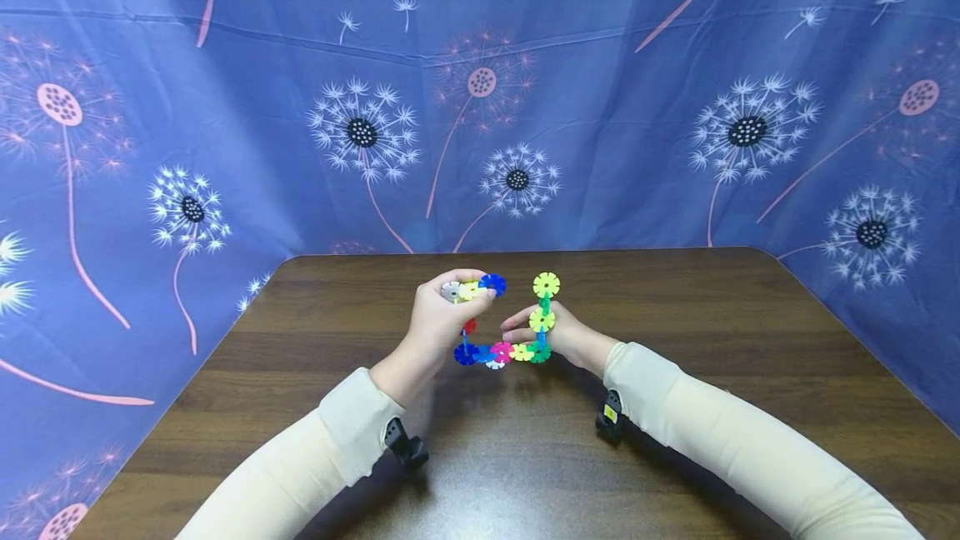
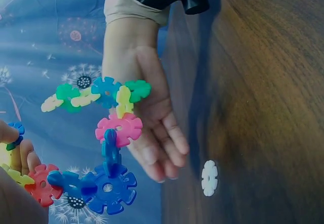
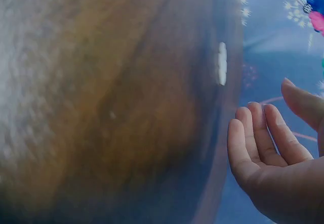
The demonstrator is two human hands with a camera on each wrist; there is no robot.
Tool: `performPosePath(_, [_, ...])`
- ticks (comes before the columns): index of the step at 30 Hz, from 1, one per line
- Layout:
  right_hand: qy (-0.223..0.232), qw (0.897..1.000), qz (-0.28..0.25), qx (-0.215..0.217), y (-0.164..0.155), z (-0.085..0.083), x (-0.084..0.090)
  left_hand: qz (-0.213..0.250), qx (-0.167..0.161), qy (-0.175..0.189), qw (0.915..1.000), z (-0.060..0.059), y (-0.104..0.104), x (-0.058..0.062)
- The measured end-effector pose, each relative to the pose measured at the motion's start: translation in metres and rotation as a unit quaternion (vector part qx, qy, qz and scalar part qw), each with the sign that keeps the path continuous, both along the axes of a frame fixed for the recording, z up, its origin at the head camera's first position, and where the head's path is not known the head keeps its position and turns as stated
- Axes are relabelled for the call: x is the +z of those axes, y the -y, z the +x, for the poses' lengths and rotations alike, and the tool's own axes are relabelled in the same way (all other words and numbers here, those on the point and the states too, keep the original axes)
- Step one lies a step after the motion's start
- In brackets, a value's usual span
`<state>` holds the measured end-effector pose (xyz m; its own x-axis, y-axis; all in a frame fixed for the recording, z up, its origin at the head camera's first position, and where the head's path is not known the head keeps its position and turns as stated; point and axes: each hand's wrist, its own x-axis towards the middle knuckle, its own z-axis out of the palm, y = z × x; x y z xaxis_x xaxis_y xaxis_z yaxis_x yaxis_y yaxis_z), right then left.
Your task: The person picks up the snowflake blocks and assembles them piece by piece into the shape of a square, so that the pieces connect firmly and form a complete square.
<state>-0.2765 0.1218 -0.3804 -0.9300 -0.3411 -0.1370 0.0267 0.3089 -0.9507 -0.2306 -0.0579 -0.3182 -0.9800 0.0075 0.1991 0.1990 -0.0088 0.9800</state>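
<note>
A dark wood-grain desk (image 1: 675,440) with rounded far corners fills the lower part of the head view. A blue cloth backdrop (image 1: 247,107) printed with white and pink dandelion heads hangs behind it and down both sides. No brand or writing can be read; a small yellow tag on the black wrist mount (image 1: 609,417) is too small to make out.

Near the middle of the desk, the left hand (image 1: 438,319) has its fingers curled around the upper left end of a chain of snowflake discs (image 1: 501,352). The chain is held above the desk between the hands. The right hand (image 1: 558,332) lies relaxed with straight fingers against the chain's right upright. A loose white disc (image 2: 209,178) lies on the desk under the chain.
</note>
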Motion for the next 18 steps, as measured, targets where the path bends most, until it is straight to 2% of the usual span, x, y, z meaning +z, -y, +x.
performPosePath(2, [-0.004, 1.0, 0.03, 0.001, 0.002, 0.001, -0.002, 0.001, -0.001, 0.002, 1.0, 0.0, 0.001, 0.002])
performPosePath(4, [-0.013, 0.999, 0.036, 0.017, 0.003, 0.003, -0.005, 0.003, -0.001, 0.001, 1.0, 0.0, 0.002, 0.005])
performPosePath(8, [-0.031, 0.998, 0.016, 0.05, 0.004, 0.005, -0.01, 0.009, -0.001, -0.001, 1.0, 0.0, 0.003, 0.008])
performPosePath(12, [-0.04, 0.997, 0.009, 0.059, 0.007, 0.005, -0.011, 0.012, 0.001, -0.003, 0.9999, 0.0, 0.003, 0.011])
performPosePath(18, [-0.053, 0.994, 0.066, 0.063, 0.014, 0.005, -0.009, 0.012, 0.002, -0.011, 0.9999, -0.001, 0.004, 0.014])
